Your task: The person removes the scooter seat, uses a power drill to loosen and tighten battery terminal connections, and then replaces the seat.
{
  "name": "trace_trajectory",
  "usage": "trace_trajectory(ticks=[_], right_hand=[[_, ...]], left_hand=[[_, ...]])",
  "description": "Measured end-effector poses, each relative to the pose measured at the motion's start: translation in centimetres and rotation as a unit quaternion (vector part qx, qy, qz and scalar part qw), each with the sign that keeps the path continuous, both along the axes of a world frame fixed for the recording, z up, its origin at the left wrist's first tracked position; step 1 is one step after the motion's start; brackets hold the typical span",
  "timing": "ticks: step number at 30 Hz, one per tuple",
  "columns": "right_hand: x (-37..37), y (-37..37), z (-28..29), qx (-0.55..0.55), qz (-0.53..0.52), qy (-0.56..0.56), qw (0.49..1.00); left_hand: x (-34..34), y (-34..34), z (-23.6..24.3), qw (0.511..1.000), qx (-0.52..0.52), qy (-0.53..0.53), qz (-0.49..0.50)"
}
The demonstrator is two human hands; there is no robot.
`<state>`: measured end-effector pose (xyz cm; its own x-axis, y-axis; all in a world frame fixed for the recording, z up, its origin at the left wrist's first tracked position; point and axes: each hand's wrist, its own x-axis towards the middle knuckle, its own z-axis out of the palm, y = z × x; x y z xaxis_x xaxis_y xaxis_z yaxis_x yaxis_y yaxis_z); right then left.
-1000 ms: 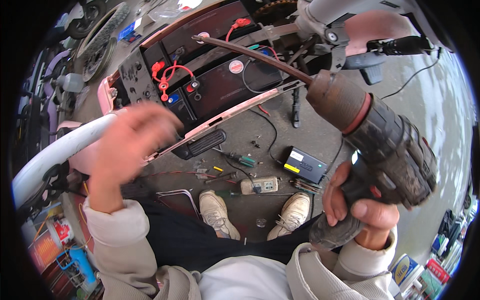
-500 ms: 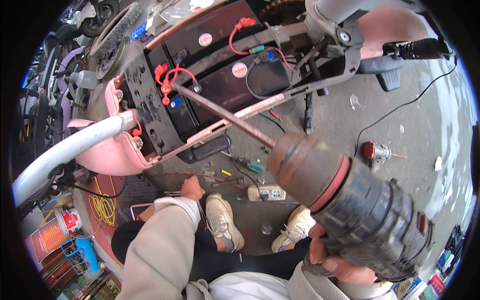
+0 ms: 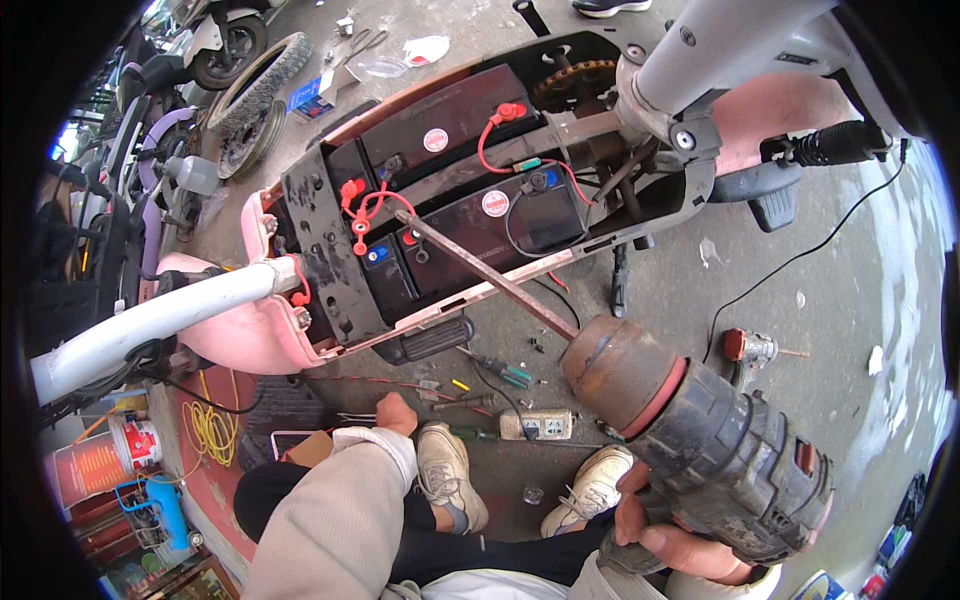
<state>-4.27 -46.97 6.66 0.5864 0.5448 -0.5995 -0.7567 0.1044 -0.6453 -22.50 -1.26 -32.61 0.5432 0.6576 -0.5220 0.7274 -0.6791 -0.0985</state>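
My right hand (image 3: 655, 535) is shut on a worn black cordless drill (image 3: 715, 460). Its long rusty bit (image 3: 500, 290) points up-left; the tip lies over the terminals of the lower battery, contact unclear. Two black batteries, upper (image 3: 450, 110) and lower (image 3: 470, 235), sit with red-booted cables in an open pink scooter body (image 3: 225, 335). Down by my left shoe, my left hand (image 3: 395, 415) hangs near some thin metal pieces, its fingers mostly hidden.
A white tube (image 3: 130, 330) crosses the left. On the floor lie a power strip (image 3: 535, 425), screwdrivers (image 3: 505, 372), a red-ended power tool (image 3: 750, 345) and yellow cord (image 3: 210, 430). Tyres (image 3: 260, 85) and a person's shoe (image 3: 610, 8) are beyond the scooter.
My left hand has dropped from beside the scooter body to near my shoe. The drill has moved lower, its bit tip shifting from the upper battery down over the lower battery's terminals.
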Motion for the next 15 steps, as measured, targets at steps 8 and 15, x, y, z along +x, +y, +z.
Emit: trace_trajectory(ticks=[8,15], right_hand=[[1.5,1.0,-1.5,0.087,-0.004,-0.106,0.991],[1.2,2.1,-2.7,0.176,-0.051,-0.044,0.982]], left_hand=[[18.3,-11.0,30.2,0.789,-0.472,0.157,-0.361],[23.1,-6.9,35.3,0.604,-0.61,-0.468,0.211]])
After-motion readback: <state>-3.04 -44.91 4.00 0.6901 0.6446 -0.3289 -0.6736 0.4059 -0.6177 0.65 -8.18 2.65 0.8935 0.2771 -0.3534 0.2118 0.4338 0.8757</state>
